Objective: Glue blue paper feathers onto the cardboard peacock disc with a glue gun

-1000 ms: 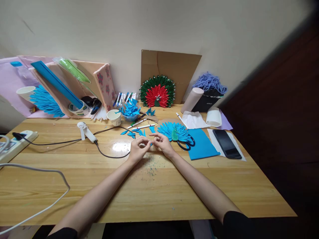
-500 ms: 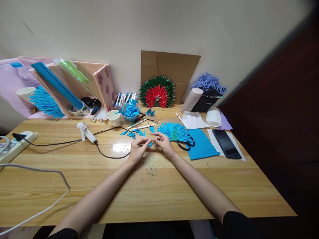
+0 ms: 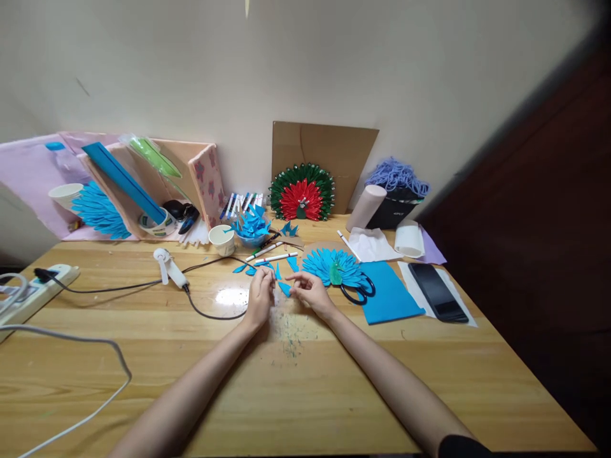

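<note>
My right hand point(image 3: 309, 292) pinches a small blue petal-shaped piece point(image 3: 285, 289) between thumb and fingers, its pointed tip toward the upper left. Just left of it, my left hand point(image 3: 261, 294) is turned on its side with the fingers curled together; whatever they may hold is hidden. Beyond both hands lie several loose blue pieces point(image 3: 240, 269) and two white pens point(image 3: 275, 259). A blue fan-shaped peacock point(image 3: 317, 263) with a green body lies past my right hand, black-handled scissors point(image 3: 354, 299) partly under it.
A white glue gun point(image 3: 170, 270) with a black cable lies left, near a power strip point(image 3: 62, 280). Behind are a paper cup point(image 3: 222, 240), a bowl of blue scraps point(image 3: 252, 229) and a red-green peacock point(image 3: 301, 197). Blue sheet point(image 3: 389, 299) and phone point(image 3: 436, 292) lie right.
My hands have moved apart from their fingertip-to-fingertip position. The left has rolled onto its side; the blue piece now shows at my right fingertips. The view has tilted upward.
</note>
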Motion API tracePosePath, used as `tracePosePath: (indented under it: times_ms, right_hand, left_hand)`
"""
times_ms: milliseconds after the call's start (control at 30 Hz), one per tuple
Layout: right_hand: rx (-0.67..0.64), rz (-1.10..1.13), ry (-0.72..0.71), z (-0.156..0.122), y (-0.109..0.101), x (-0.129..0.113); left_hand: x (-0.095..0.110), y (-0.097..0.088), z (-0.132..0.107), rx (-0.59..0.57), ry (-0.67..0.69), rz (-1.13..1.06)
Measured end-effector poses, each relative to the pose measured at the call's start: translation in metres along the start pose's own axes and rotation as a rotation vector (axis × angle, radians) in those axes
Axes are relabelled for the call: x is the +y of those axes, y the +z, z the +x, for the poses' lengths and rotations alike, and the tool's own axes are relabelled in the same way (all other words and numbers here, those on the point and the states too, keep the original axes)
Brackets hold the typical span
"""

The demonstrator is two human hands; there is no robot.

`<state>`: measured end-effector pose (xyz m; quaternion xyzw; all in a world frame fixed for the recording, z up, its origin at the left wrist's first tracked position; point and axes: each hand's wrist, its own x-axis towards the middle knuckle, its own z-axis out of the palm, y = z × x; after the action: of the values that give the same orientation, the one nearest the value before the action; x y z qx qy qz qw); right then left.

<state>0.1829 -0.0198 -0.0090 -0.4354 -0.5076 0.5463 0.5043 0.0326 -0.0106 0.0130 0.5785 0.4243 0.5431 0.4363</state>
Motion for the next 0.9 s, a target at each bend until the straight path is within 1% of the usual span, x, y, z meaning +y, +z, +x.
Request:
tracePosePath:
  times_ms: [100, 167, 233, 267, 333, 400, 433, 500, 600, 667, 700, 767, 867, 900]
  right_hand:
    - [0.004, -0.003, -0.004, 0.001, 0.001, 0.002]
    - [0.003, -0.007, 0.002, 0.002, 0.001, 0.003]
    - [0.006, -0.006, 0.015, 0.003, 0.002, 0.004]
    - [0.009, -0.003, 0.024, 0.003, 0.003, 0.005]
    - [0.021, -0.002, 0.040, 0.002, 0.004, 0.005]
    - [0.042, -0.024, 0.038, 0.001, 0.005, 0.006]
    - [0.051, -0.049, 0.025, 0.001, 0.006, 0.006]
    - [0.057, -0.119, -0.020, -0.001, 0.007, 0.005]
    - [0.056, -0.216, -0.093, -0.002, 0.008, 0.005]
    - [0.074, -0.244, -0.115, -0.003, 0.009, 0.006]
    - [0.087, -0.253, -0.117, -0.003, 0.009, 0.006]
    - [0.117, -0.289, -0.117, -0.003, 0.009, 0.007]
    - [0.171, -0.411, -0.164, -0.004, 0.009, 0.005]
    - [0.177, -0.447, -0.188, -0.004, 0.010, 0.005]
  left_hand:
    - [0.019, -0.008, 0.026, 0.095, 0.150, 0.103]
    - [0.032, -0.013, 0.053, 0.187, 0.259, 0.239]
    - [0.039, -0.018, 0.084, 0.263, 0.357, 0.418]
    - [0.041, -0.021, 0.098, 0.269, 0.385, 0.515]
    - [0.039, -0.023, 0.120, 0.224, 0.397, 0.675]
    - [0.036, -0.023, 0.129, 0.200, 0.431, 0.742]
    - [0.035, -0.022, 0.128, 0.199, 0.460, 0.750]
    - [0.038, -0.019, 0.119, 0.203, 0.517, 0.742]
    - [0.054, -0.015, 0.100, 0.190, 0.531, 0.727]
    - [0.071, -0.013, 0.090, 0.150, 0.547, 0.707]
    - [0.080, -0.012, 0.086, 0.113, 0.567, 0.685]
    - [0.101, -0.010, 0.078, 0.074, 0.598, 0.625]
    - [0.135, -0.008, 0.056, 0.045, 0.592, 0.441]
    - [0.143, -0.008, 0.044, -0.026, 0.572, 0.363]
